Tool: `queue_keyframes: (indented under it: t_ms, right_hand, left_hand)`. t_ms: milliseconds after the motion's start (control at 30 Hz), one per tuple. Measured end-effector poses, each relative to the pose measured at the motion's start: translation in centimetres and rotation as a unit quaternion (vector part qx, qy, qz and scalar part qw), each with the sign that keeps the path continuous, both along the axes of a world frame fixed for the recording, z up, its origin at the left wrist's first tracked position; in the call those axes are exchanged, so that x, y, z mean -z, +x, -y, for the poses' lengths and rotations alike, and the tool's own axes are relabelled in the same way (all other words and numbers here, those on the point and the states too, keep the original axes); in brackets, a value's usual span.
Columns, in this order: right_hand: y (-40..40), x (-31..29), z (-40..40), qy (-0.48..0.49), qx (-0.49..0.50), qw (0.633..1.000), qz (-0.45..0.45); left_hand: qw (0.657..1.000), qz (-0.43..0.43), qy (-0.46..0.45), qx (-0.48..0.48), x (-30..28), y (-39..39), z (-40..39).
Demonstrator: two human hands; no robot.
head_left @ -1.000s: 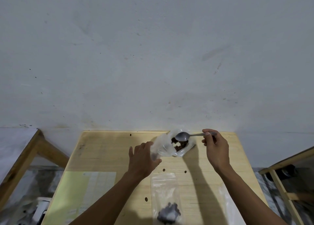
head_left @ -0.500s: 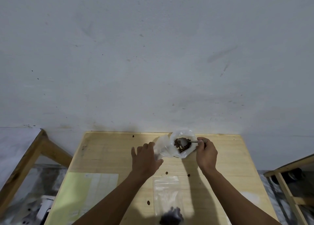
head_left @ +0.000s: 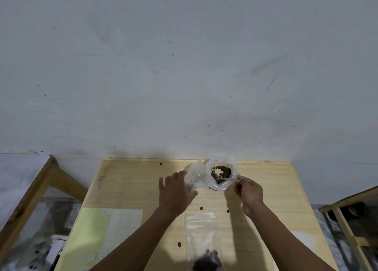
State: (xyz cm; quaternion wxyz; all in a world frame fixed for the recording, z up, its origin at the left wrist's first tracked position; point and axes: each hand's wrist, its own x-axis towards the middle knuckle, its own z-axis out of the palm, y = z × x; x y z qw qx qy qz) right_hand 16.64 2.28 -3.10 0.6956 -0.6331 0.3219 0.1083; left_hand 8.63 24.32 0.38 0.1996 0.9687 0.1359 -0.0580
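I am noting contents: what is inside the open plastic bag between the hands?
Small brown pieces lie in the plastic bag, and a spoon from the right hand dips in. Its bowl and whatever lies beneath the pieces are covered.

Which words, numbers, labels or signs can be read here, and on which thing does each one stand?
No text can be read.
paper sheet: a printed table, its print too blurred to read.
small zip bag: no label shows.
plastic bag of brown beans: no print shows.
spoon: no mark shows.
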Motion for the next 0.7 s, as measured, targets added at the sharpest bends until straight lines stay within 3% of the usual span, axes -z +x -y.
queue_keyframes:
  t_ms: [300,700]
  right_hand:
    - [0.1,-4.5,3.2,-0.011,0.037,0.996,0.076]
    - [-2.7,-9.7,1.2,-0.058,-0.077,0.979,0.177]
  left_hand:
    - [1.000,0.026,-0.012,0.001,0.4,-0.5,-0.5]
    - [0.998,0.042,-0.035,0.016,-0.6,-0.2,0.9]
